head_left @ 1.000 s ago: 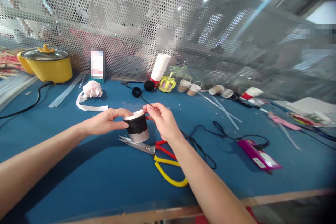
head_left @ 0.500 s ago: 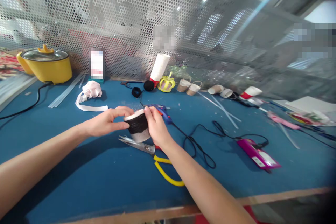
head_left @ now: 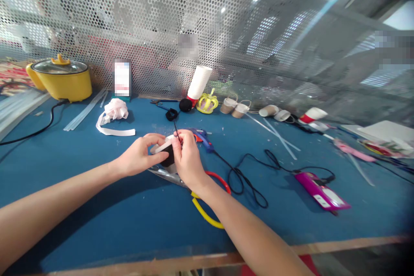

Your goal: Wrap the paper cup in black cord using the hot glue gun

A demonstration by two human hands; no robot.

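A white paper cup [head_left: 167, 159], its side wrapped in black yarn, is tilted between my two hands above the table. My left hand [head_left: 140, 154] grips it from the left, thumb on the black band and fingers at the rim. At the right side my right hand [head_left: 190, 157] is closed in a pinch on a strand of black yarn [head_left: 176, 127] by the rim. That strand runs back toward a small black coil [head_left: 171, 114]. Below the cup lie scissors [head_left: 203, 214] with yellow and red handles, partly hidden by my right forearm. A blue glue gun [head_left: 207, 143] rests behind my right hand.
A crumpled white ribbon [head_left: 115, 109] and a yellow electric pot [head_left: 66, 81] are at the left. Along the perforated screen stand stacked paper cups [head_left: 200, 82], a yellow crown-shaped piece [head_left: 207, 102] and small baskets [head_left: 241, 110]. A purple power strip [head_left: 320, 192] with cords lies right.
The cup has tipped, showing less of its side. My right fingers have moved from holding the rim to pinching the yarn strand, now lifted beside the cup. My left hand has shifted right slightly.
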